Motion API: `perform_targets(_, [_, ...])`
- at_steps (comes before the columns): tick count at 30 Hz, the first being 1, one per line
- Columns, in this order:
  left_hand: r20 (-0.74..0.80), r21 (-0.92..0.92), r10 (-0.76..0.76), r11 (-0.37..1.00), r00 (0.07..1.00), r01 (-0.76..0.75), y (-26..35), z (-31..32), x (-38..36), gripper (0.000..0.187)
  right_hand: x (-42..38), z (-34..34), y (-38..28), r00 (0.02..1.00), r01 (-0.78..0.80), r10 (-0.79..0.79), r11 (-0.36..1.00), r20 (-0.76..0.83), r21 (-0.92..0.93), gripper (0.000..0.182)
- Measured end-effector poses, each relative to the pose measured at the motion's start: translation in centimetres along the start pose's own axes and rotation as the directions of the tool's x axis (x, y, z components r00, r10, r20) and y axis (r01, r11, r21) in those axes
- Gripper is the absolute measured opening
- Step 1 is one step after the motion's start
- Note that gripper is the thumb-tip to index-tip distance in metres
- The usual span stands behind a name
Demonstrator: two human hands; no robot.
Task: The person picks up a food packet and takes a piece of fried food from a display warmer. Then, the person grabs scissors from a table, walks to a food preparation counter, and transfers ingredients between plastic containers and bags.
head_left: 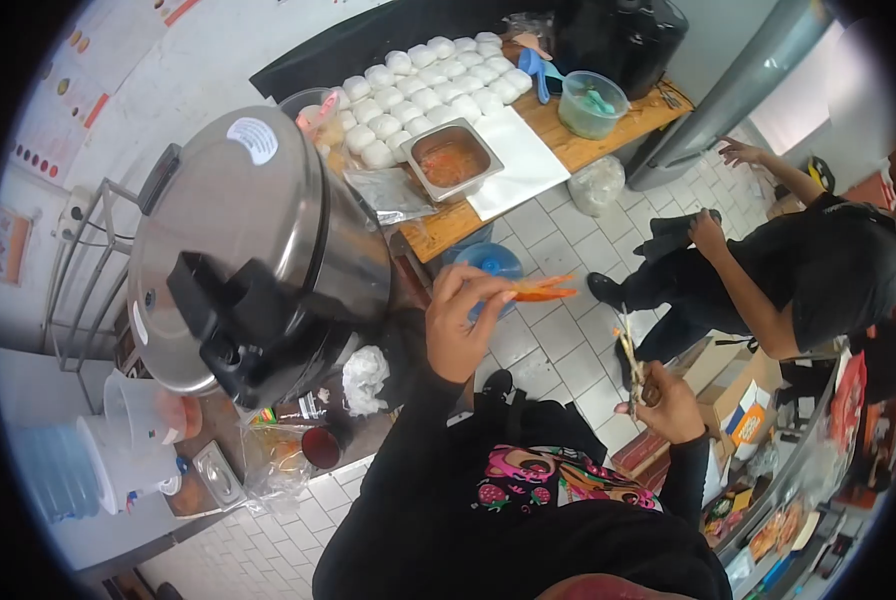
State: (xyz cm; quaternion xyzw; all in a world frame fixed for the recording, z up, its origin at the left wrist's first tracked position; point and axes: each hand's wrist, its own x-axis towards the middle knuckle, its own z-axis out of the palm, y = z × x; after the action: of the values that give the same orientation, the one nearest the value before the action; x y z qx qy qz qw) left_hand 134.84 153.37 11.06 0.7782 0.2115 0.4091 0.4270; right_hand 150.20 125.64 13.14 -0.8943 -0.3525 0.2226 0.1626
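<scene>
Pinched in the fingers of my left hand [460, 318] is an orange-red piece of food [545, 289], its split ends pointing right. My right hand [670, 404] is closed around thin pale sticks [625, 345] that point up; what else lies in its palm is too small to tell. Beyond my hands, a square metal container [451, 160] with reddish contents stands on the wooden table [438, 232]. Rows of white rounded pieces [433, 85] lie behind it.
A large steel cooker [258, 240] stands at the left. A clear bowl [593, 104] sits on the table's right part. Another person in black [798, 260] is at the right, by an open cardboard box [730, 378]. Crumpled white paper [366, 380] lies near my left arm.
</scene>
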Motion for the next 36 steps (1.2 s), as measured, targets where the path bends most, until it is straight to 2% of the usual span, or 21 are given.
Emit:
perform_targets(2, [-0.006,0.079,0.009,0.997,1.0,-0.008,-1.0,0.6,0.6,0.009,2.8,0.4,1.2,0.993,0.055,-0.066,0.992,0.098,0.109,0.058])
perform_targets(3, [-0.017,0.107,-0.063,0.992,0.998,0.064,-0.9,0.7,0.7,0.011,4.5,0.9,2.1,0.984,0.158,-0.166,0.981,0.058,0.114,0.058])
perform_targets(4, [-0.024,0.12,-0.144,0.982,0.989,0.146,-1.5,0.7,0.4,0.012,6.3,0.4,2.3,0.978,0.106,-0.128,0.985,0.167,0.136,0.059])
perform_targets(6, [-0.094,0.162,-0.207,0.962,0.974,0.22,-2.1,0.7,-0.1,0.011,9.9,-0.5,2.9,0.947,0.167,-0.185,0.982,0.262,0.092,0.052])
perform_targets(8, [-0.198,0.236,-0.177,0.946,0.964,0.222,-2.5,0.9,-0.4,0.009,13.9,-2.6,2.1,0.904,0.262,-0.257,0.965,0.342,0.034,0.052])
perform_targets(9, [-0.25,0.253,-0.188,0.934,0.95,0.251,-2.6,1.1,-0.7,0.007,15.7,-3.6,2.2,0.881,0.344,-0.333,0.939,0.335,0.029,0.051])
perform_targets(10, [-0.288,0.29,-0.186,0.918,0.939,0.27,-2.5,1.3,-0.9,0.006,17.7,-3.3,3.1,0.868,0.428,-0.424,0.903,0.258,0.044,0.051])
perform_targets(12, [-0.389,0.33,-0.189,0.885,0.902,0.328,-1.6,2.2,-0.6,0.006,20.7,-4.7,3.6,0.843,0.496,-0.49,0.868,0.221,0.029,0.051])
perform_targets(14, [-0.444,0.328,-0.178,0.88,0.878,0.344,-1.0,3.9,0.3,0.006,23.1,-6.5,4.2,0.824,0.516,-0.505,0.856,0.256,0.029,0.051])
perform_targets(16, [-0.54,0.329,-0.165,0.861,0.825,0.387,0.2,5.5,1.1,0.006,25.9,-6.9,5.2,0.787,0.575,-0.588,0.809,0.186,0.122,0.051])
perform_targets(17, [-0.514,0.368,-0.14,0.855,0.846,0.365,1.1,6.4,2.0,0.007,26.9,-7.5,5.2,0.796,0.551,-0.56,0.827,0.23,0.108,0.05])
perform_targets(18, [-0.495,0.407,-0.121,0.842,0.861,0.353,1.8,7.1,2.7,0.008,27.9,-7.7,5.1,0.744,0.604,-0.611,0.788,0.271,0.116,0.05])
perform_targets(20, [-0.515,0.468,-0.068,0.813,0.855,0.347,2.3,8.0,3.3,0.008,29.6,-7.8,5.1,0.781,0.552,-0.537,0.832,0.32,0.05,0.047])
perform_targets(23, [-0.583,0.45,-0.095,0.789,0.807,0.418,3.2,8.9,2.9,0.008,31.3,-7.8,4.5,0.69,0.623,-0.608,0.775,0.393,0.106,0.045])
perform_targets(26, [-0.658,0.393,-0.123,0.785,0.742,0.479,2.9,10.0,2.1,0.008,32.5,-7.8,3.7,0.635,0.647,-0.627,0.751,0.45,0.134,0.045])
perform_targets(28, [-0.707,0.243,-0.234,0.806,0.668,0.539,2.7,10.6,1.8,0.009,33.5,-7.6,3.6,0.63,0.631,-0.613,0.762,0.477,0.146,0.043])
perform_targets(30, [-0.71,0.272,-0.226,0.786,0.667,0.556,2.0,10.4,1.6,0.009,34.4,-7.0,3.8,0.618,0.639,-0.623,0.753,0.479,0.156,0.043])
perform_targets(32, [-0.662,0.387,-0.187,0.744,0.726,0.545,1.6,9.8,1.6,0.009,35.2,-6.5,3.2,0.612,0.638,-0.628,0.751,0.481,0.168,0.042])
perform_targets(34, [-0.672,0.392,-0.174,0.741,0.72,0.545,1.2,9.2,1.7,0.009,36.0,-6.3,2.1,0.593,0.522,-0.635,0.771,0.495,0.364,0.038])
perform_targets(36, [-0.701,0.323,-0.197,0.768,0.685,0.552,0.9,8.5,2.1,0.009,36.5,-6.9,-0.7,0.586,0.498,-0.652,0.758,0.481,0.421,0.035])
